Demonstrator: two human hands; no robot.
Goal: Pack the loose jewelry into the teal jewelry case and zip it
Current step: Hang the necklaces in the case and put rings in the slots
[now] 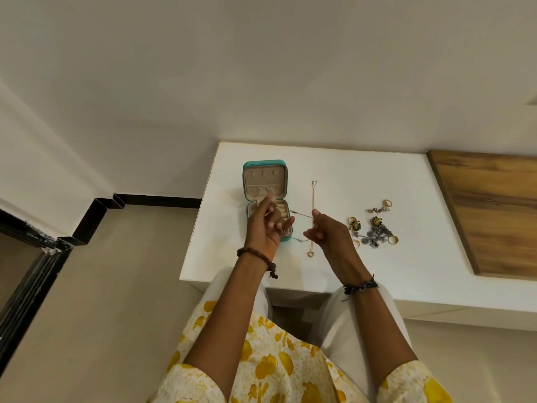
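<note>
Left hand (266, 225) pinches silver chain (302, 214) | right hand (328, 231) pinches it | over open case (266, 196)

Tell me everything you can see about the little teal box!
The small square teal jewelry case sits open on the white table, its lid standing up at the back. The lining looks like soft beige fabric, with a gathered pocket and three small tabs in the lid and padded slots in the base. The left hand hovers over the base, partly hiding it.

hands (293, 228) stretching silver chain (302, 214), open teal case (265, 181)
</note>
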